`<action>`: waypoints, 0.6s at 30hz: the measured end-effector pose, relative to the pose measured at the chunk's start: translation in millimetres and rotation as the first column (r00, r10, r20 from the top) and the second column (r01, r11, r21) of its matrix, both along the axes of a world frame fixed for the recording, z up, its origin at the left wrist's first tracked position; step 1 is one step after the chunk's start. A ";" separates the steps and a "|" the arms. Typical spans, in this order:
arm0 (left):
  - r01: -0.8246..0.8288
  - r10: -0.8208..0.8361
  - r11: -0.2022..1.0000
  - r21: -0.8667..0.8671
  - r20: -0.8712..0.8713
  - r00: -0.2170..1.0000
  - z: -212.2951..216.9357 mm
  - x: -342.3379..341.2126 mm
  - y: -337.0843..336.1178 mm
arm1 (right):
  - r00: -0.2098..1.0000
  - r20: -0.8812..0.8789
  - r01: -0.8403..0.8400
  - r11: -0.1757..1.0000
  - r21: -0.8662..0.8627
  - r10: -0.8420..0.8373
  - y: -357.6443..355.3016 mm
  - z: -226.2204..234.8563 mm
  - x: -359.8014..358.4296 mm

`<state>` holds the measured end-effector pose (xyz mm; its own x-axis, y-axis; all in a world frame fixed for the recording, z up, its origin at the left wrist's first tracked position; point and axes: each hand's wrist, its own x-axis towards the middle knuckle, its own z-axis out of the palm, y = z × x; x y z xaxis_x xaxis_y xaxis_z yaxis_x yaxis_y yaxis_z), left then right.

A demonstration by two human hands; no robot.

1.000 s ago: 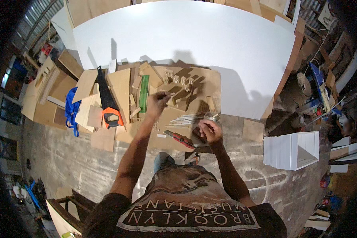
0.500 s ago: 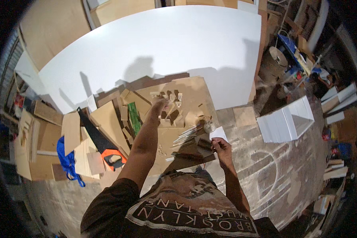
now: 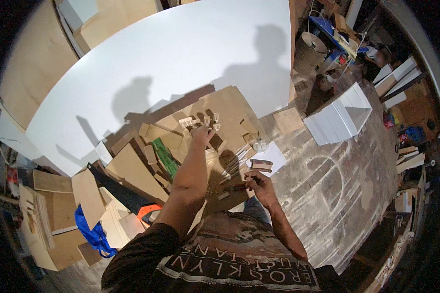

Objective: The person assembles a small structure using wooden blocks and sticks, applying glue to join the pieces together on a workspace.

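Observation:
A brown board (image 3: pixel 234 101) in front of me serves as a work surface, with small pale wooden pieces (image 3: pixel 186 122) grouped at its far part. My left hand (image 3: pixel 202 133) reaches in among them, its fingers curled together; what they pinch is hidden. Close to the board's near right edge, my right hand (image 3: pixel 261 187) is closed, thumb against fingers, on something too small to make out. Just beyond it a brown block with dark edges (image 3: pixel 261 165) rests on white paper (image 3: pixel 277 158). Several thin pale sticks (image 3: pixel 233 167) and a clear rounded container (image 3: pixel 260 145) lie nearby.
To the left are stacked wood offcuts (image 3: pixel 134 166), a green strip (image 3: pixel 165 158), a handsaw (image 3: pixel 120 191) with an orange handle, and a blue bag (image 3: pixel 90 235). A large white panel (image 3: pixel 181 53) stands behind. White boards (image 3: pixel 335 119) sit on the floor at right.
The whole view has turned and shifted. My right hand has come off the white paper and drawn nearer to me, uncovering it. My left hand stays among the small wooden pieces.

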<state>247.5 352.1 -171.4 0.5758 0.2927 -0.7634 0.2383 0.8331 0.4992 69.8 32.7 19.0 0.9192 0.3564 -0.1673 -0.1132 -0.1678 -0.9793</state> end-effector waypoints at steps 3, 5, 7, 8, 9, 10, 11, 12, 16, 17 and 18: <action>-0.060 0.068 0.994 0.094 -0.079 0.995 -3.7 7.3 -31.5 | 0.996 -0.087 0.019 0.998 0.053 -0.014 -3.9 -5.7 -6.1; -0.093 0.113 0.980 0.176 -0.107 0.988 1.8 9.5 -37.7 | 0.989 -0.148 0.027 0.999 0.042 -0.021 -2.6 -12.4 -7.5; -0.135 0.170 0.959 0.249 -0.125 0.977 6.8 8.8 -33.9 | 0.983 -0.183 -0.007 1.000 0.008 0.008 -0.2 -15.3 -6.7; -0.153 0.196 0.948 0.278 -0.134 0.971 9.0 8.1 -33.3 | 0.975 -0.218 -0.038 0.999 -0.025 0.031 0.5 -16.8 -5.8; -0.163 0.214 0.939 0.301 -0.142 0.967 10.9 8.3 -34.6 | 0.975 -0.219 -0.039 0.999 -0.026 0.032 1.4 -18.2 -4.9; -0.172 0.231 0.930 0.326 -0.150 0.961 12.8 8.2 -35.4 | 0.979 -0.197 -0.054 0.998 -0.018 0.049 2.3 -19.9 -3.9; -0.172 0.238 0.923 0.344 -0.159 0.958 14.5 8.3 -37.2 | 0.982 -0.176 -0.066 0.998 -0.009 0.063 4.7 -18.6 -2.4; -0.175 0.249 0.916 0.362 -0.169 0.954 16.1 8.2 -39.3 | 0.982 -0.178 -0.065 0.998 -0.009 0.062 6.4 -17.0 -1.6; -0.170 0.273 0.890 0.423 -0.197 0.941 22.8 8.0 -47.3 | 0.982 -0.178 -0.067 0.998 -0.012 0.064 7.5 -20.7 1.9; -0.169 0.280 0.883 0.438 -0.202 0.938 24.6 8.3 -48.4 | 0.984 -0.161 -0.081 0.996 -0.021 0.076 8.0 -21.7 2.7; -0.165 0.282 0.878 0.450 -0.207 0.937 26.1 8.4 -51.1 | 0.984 -0.164 -0.079 0.997 -0.019 0.075 7.4 -22.3 3.3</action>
